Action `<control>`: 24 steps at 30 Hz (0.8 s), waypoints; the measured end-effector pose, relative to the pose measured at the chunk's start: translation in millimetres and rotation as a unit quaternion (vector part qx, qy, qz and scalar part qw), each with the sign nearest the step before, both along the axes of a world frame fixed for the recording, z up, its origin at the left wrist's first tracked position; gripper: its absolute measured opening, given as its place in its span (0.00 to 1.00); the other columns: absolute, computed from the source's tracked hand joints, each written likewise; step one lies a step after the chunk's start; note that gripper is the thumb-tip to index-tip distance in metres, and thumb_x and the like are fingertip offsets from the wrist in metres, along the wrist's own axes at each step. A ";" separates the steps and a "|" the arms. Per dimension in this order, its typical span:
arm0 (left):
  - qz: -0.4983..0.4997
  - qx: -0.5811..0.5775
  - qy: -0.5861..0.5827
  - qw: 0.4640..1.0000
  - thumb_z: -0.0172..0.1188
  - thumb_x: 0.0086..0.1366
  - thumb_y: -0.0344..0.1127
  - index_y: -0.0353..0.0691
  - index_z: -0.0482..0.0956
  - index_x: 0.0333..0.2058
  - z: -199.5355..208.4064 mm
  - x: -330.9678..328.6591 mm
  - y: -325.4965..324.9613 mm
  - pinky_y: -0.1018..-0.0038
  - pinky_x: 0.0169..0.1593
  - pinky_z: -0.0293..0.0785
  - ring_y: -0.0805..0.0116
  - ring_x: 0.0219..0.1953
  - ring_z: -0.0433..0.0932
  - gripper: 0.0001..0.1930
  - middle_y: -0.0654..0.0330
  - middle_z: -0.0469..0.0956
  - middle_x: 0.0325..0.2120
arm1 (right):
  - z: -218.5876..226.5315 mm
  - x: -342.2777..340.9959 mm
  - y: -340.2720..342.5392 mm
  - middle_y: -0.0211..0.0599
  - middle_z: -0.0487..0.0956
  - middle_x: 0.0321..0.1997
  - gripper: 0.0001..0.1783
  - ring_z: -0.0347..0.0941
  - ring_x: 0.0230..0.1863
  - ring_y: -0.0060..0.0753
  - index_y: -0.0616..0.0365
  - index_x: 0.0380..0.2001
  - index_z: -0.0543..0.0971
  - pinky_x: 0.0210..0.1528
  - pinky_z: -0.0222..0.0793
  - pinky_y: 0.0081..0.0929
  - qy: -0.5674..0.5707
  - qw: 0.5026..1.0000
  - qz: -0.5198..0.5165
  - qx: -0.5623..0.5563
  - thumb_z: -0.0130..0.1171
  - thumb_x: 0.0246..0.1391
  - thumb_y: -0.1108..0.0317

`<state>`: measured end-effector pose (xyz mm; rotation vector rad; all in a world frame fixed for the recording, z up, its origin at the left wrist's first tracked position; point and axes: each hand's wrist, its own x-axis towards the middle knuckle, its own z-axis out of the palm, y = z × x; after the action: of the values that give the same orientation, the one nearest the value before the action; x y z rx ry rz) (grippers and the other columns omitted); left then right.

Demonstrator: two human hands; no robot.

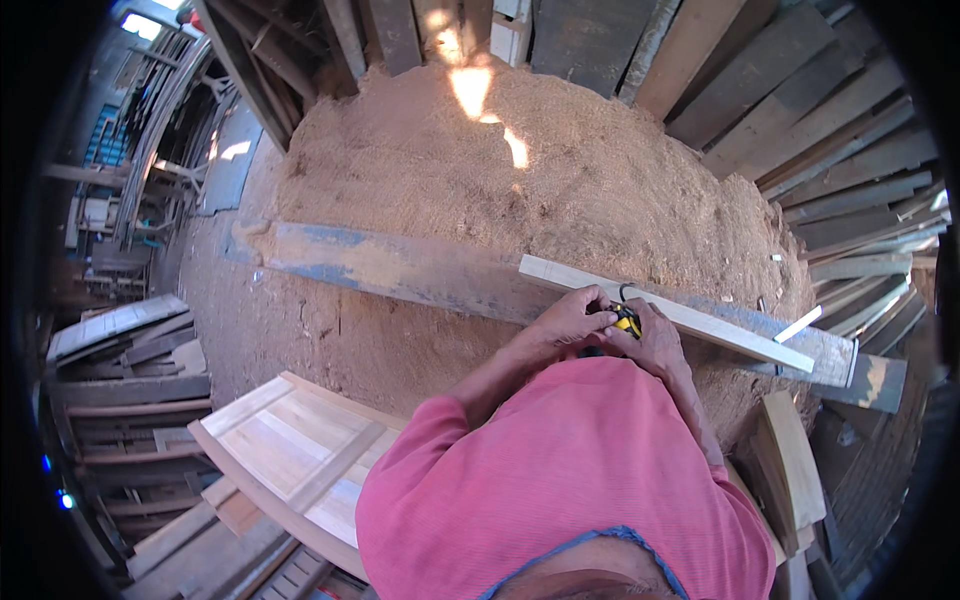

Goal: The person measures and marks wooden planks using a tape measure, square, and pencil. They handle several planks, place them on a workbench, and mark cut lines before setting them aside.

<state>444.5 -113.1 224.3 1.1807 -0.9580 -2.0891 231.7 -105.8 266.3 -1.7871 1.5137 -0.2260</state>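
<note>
Close to my chest, both hands grip a small yellow-and-black tape measure (627, 322). My left hand (578, 318) pinches it from the left with bent fingers. From the other side, my right hand (655, 338) wraps round it, partly hiding the case. A thin dark loop stands up just above the hands; I cannot tell what it is. Right behind them lies a pale squared timber (690, 322), slanting down to the right. It rests on a long worn plank (390, 265) with blue paint patches. A short white strip (798, 325) lies across the plank near its right end.
Sawdust (600, 150) is heaped beyond the plank. Dark boards (770, 70) lean along the far and right sides. A pale panelled wooden door (300, 440) lies at lower left, beside stacked lumber (130, 400). Thick timber pieces (795, 460) stand at my right.
</note>
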 end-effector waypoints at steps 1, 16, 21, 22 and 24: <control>-0.016 -0.037 -0.037 0.999 0.67 0.71 0.36 0.38 0.75 0.40 -1.6 12.8 -3.2 0.74 0.45 0.77 0.77 0.41 0.76 0.10 0.64 0.79 0.37 | 1.5 4.9 -0.3 0.55 0.83 0.47 0.31 0.80 0.51 0.62 0.53 0.54 0.78 0.53 0.75 0.52 0.004 0.999 -0.004 -0.033 0.69 0.54 0.45; 0.190 -0.031 -0.142 0.971 0.68 0.68 0.33 0.36 0.81 0.40 -92.6 142.7 -53.5 0.77 0.30 0.70 0.79 0.28 0.73 0.08 0.66 0.78 0.29 | -37.7 -70.1 -2.7 0.47 0.79 0.59 0.33 0.73 0.59 0.60 0.46 0.60 0.80 0.60 0.70 0.54 0.290 0.936 -0.189 -0.068 0.70 0.49 0.52; 0.178 -0.028 -0.128 0.975 0.68 0.68 0.33 0.39 0.81 0.41 -89.4 136.1 -57.2 0.78 0.30 0.72 0.79 0.28 0.74 0.07 0.68 0.77 0.29 | -51.9 -78.1 5.2 0.45 0.79 0.58 0.31 0.73 0.57 0.59 0.45 0.58 0.80 0.59 0.69 0.55 0.272 0.936 -0.204 -0.088 0.70 0.49 0.53; 0.177 -0.026 -0.118 0.977 0.68 0.69 0.33 0.39 0.82 0.41 -89.3 135.7 -57.1 0.78 0.30 0.72 0.79 0.29 0.74 0.07 0.68 0.77 0.30 | -54.2 -78.7 5.7 0.44 0.79 0.58 0.31 0.73 0.56 0.59 0.44 0.58 0.80 0.59 0.69 0.54 0.270 0.935 -0.206 -0.098 0.70 0.49 0.52; 0.188 -0.013 -0.130 0.973 0.68 0.70 0.34 0.41 0.82 0.43 -90.7 135.3 -56.0 0.78 0.32 0.75 0.79 0.30 0.75 0.07 0.69 0.77 0.32 | -56.6 -79.7 6.0 0.44 0.79 0.57 0.30 0.73 0.56 0.58 0.43 0.57 0.80 0.59 0.69 0.54 0.267 0.933 -0.209 -0.119 0.70 0.49 0.52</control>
<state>579.8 -169.1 133.6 1.5177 -0.7946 -1.6475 152.0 -99.8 209.7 -1.7745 2.3473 -0.1396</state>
